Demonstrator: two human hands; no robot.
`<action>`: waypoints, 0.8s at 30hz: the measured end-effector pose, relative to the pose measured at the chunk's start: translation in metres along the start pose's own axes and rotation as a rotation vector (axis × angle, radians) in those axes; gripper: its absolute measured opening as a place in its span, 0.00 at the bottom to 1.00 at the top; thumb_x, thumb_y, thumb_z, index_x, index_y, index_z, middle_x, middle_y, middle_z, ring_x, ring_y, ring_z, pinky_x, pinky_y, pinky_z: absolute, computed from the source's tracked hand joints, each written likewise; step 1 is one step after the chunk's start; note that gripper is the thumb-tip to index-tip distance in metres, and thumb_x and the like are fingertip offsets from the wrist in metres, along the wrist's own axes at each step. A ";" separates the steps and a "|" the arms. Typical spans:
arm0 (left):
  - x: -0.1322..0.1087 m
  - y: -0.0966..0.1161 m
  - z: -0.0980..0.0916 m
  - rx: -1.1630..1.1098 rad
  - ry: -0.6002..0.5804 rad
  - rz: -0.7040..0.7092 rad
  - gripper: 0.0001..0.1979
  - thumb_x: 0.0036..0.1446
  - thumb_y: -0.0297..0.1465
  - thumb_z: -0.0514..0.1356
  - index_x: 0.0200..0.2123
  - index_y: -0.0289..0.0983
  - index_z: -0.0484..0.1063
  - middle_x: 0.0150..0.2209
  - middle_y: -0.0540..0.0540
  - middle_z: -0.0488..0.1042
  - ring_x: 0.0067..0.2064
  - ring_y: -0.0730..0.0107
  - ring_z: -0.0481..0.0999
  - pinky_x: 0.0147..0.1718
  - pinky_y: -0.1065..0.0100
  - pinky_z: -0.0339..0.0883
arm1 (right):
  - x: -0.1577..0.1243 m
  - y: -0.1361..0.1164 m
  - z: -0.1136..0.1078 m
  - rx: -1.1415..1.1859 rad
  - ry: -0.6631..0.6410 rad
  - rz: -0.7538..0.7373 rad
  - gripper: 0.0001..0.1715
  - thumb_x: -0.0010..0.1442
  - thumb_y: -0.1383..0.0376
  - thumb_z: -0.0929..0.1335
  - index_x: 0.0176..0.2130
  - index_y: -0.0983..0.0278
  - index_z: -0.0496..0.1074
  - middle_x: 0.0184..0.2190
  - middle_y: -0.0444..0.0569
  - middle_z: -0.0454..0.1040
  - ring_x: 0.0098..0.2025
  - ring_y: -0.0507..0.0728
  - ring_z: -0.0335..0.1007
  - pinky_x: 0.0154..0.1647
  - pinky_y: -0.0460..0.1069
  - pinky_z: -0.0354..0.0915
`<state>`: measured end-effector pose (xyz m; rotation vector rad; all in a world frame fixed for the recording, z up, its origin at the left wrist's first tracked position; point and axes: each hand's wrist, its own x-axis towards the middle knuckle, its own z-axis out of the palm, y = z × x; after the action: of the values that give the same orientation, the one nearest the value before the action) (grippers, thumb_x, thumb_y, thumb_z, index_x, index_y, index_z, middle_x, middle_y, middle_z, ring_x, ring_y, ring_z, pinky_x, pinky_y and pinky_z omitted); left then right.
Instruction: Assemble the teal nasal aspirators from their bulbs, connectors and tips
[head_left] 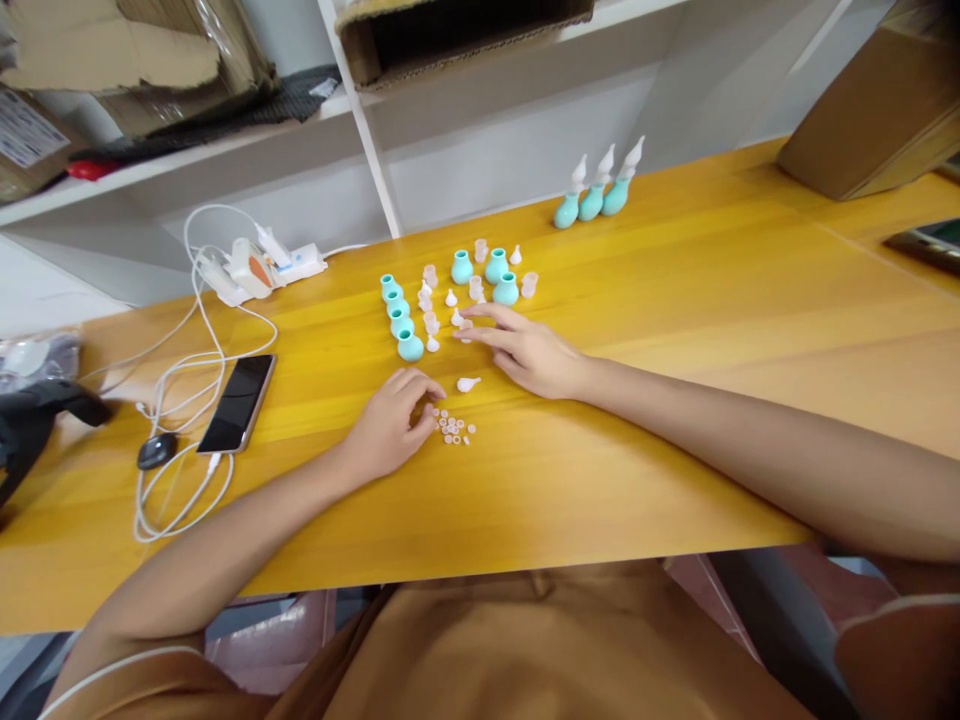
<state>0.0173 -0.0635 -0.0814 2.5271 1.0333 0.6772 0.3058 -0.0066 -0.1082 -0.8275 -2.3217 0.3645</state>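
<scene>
Between front and back edges of the yellow wooden tabletop, a white teardrop-shaped plastic nozzle is lying, tip rightward, nearer the curled left hand, whose grasp is unclear; right hand is holding fingers spread.

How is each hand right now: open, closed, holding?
Left hand: fingers curled by small rings; any hold cannot be told.
Right hand: fingers outstretched at a white nozzle; grip cannot be told.

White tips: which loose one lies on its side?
The tip just beyond the small rings, pointing rightward; the other loose tips clearly visible stand upright.
</scene>
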 end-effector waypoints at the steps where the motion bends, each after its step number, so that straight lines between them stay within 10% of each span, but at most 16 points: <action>1: 0.000 -0.001 0.000 -0.004 -0.009 -0.001 0.12 0.64 0.20 0.57 0.46 0.40 0.72 0.43 0.47 0.76 0.43 0.62 0.76 0.45 0.60 0.72 | 0.000 0.001 0.001 -0.005 -0.017 -0.003 0.40 0.66 0.78 0.60 0.72 0.58 0.68 0.75 0.57 0.60 0.74 0.67 0.62 0.71 0.65 0.67; 13: -0.001 0.002 0.000 0.015 -0.085 -0.021 0.10 0.64 0.22 0.59 0.45 0.39 0.74 0.45 0.46 0.74 0.46 0.62 0.76 0.47 0.61 0.72 | 0.001 0.000 0.004 0.036 0.066 -0.007 0.29 0.69 0.74 0.62 0.65 0.58 0.73 0.60 0.57 0.74 0.59 0.64 0.74 0.63 0.63 0.72; 24: 0.001 0.003 0.000 0.001 -0.070 -0.034 0.05 0.63 0.23 0.60 0.39 0.38 0.70 0.41 0.47 0.72 0.42 0.65 0.73 0.43 0.63 0.69 | 0.003 -0.001 0.005 0.232 0.190 0.089 0.14 0.74 0.64 0.67 0.57 0.60 0.74 0.47 0.51 0.76 0.34 0.52 0.69 0.36 0.48 0.68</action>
<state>0.0193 -0.0645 -0.0799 2.5094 1.0506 0.5741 0.3002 -0.0053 -0.1101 -0.8145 -2.0267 0.5580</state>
